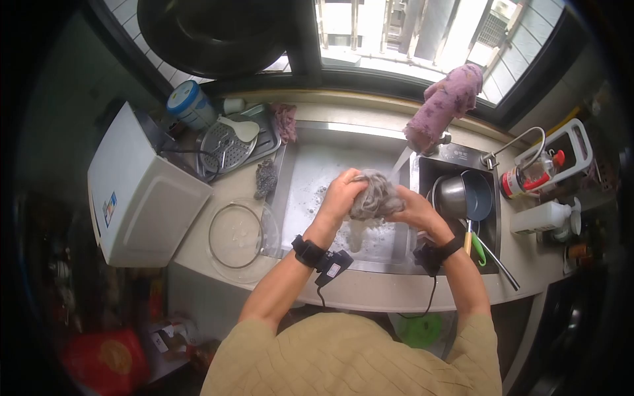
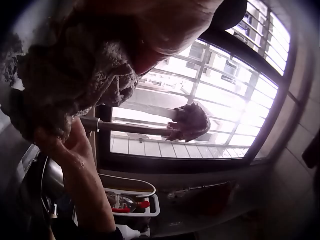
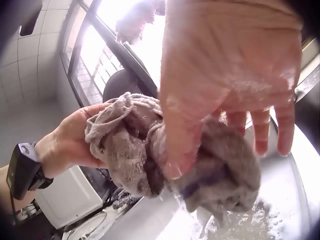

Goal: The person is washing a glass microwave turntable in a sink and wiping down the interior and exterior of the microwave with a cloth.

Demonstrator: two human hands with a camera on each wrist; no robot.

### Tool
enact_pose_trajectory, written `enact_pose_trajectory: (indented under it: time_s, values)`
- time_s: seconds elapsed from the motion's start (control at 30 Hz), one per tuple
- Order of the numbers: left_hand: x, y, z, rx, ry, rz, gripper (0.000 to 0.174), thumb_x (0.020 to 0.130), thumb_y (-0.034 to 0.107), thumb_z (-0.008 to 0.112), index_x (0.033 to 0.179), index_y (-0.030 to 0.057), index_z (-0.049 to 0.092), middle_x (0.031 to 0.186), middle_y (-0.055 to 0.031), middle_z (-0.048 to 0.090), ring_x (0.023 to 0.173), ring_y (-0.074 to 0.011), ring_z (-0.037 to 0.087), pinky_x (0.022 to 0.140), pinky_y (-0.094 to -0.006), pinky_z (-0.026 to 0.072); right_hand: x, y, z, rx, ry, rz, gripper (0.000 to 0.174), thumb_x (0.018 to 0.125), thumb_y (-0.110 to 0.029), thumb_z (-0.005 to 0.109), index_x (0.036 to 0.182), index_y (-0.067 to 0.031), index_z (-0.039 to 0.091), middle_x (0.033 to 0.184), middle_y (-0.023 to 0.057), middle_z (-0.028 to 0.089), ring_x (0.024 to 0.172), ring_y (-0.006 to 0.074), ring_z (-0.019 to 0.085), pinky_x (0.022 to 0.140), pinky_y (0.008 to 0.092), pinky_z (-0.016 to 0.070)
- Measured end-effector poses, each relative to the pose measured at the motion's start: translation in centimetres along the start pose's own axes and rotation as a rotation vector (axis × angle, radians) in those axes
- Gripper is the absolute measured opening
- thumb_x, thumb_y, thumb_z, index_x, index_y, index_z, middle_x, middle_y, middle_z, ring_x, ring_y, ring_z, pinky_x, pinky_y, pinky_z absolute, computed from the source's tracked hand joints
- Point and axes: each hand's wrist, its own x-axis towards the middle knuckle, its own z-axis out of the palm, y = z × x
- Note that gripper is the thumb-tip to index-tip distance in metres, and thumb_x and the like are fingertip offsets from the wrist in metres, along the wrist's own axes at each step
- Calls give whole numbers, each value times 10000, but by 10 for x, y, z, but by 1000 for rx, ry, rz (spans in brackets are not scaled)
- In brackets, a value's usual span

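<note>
As suds (image 1: 319, 195) pool below, hands: left hand (image 1: 340, 196), right hand (image 1: 415, 210) clench sodden grey woolly rag (image 1: 375, 198).
Three o'clock: steel pot (image 1: 452, 196), blue pan (image 1: 480, 197).

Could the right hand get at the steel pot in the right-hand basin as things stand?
Probably yes for reach: the steel pot sits just beside the right hand with nothing between. But that hand, with the left hand, grips the grey cloth, so it is not free.
</note>
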Motion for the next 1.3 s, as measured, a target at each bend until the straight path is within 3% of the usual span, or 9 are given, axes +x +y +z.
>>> enact_pose_trajectory:
  time_s: [0.13,0.27,0.33,0.53,0.67,0.77,0.9,1.0,1.3]
  values:
    - [-4,10,14,90,-201,99,236,729,33,450,922,-26,573,893,-47,580,826,-105,516,756,-212,403,8,-19,8,359,93,-296,984,599,-13,748,1395,-78,172,1225,105,469,1097,158,456,938,274,371]
    - [-2,30,8,311,-242,312,251,736,41,425,905,-63,579,901,-60,589,831,-123,524,770,-228,410,8,-28,0,380,4,-195,606,647,-79,736,1204,-42,499,1039,71,599,961,131,527,856,272,417]
    - [0,20,-3,310,-201,267,260,740,43,420,915,-62,582,905,-64,595,834,-125,526,768,-228,411,6,-32,-7,-144,121,105,300,704,-132,698,981,-36,632,851,54,652,819,121,567,753,289,451]
    - [-6,-26,-26,156,92,109,308,756,41,399,977,-40,598,911,-64,597,831,-110,532,747,-206,408,3,-46,-5,647,357,-6,209,751,-109,645,930,-1,638,817,25,644,727,65,558,680,208,446]
    - [-32,-20,-18,16,283,-351,653,755,134,539,1348,124,267,1189,-189,469,1041,-303,497,832,-461,421,-14,-80,-21,703,408,-65,291,732,-116,656,963,53,603,841,48,632,752,78,561,694,218,451]
    - [-34,-14,5,-489,254,-584,557,826,235,546,1322,122,317,1285,-228,353,1135,-381,425,851,-588,393,-14,-86,-16,411,326,-91,345,714,-147,656,991,40,572,842,70,618,759,97,551,692,241,458]
    - [-13,-37,12,-733,-21,-656,474,871,319,506,1251,55,405,1209,-214,444,1107,-359,469,890,-580,398,-30,-98,5,626,179,-161,344,705,-102,650,1010,21,551,894,59,593,789,96,545,718,232,450]
    - [2,-81,2,-770,-177,-396,314,883,186,468,1086,-49,515,1061,-158,564,975,-214,561,846,-315,472,-44,-96,11,852,157,-174,372,695,-43,639,1049,19,547,949,68,595,829,117,569,745,250,465]
    - [-23,-54,4,-975,77,-434,352,820,63,436,1162,-13,469,1150,-157,536,1065,-293,529,947,-450,417,10,23,29,1465,233,145,393,860,-387,462,1109,-92,537,1123,76,555,1099,235,495,855,476,438]
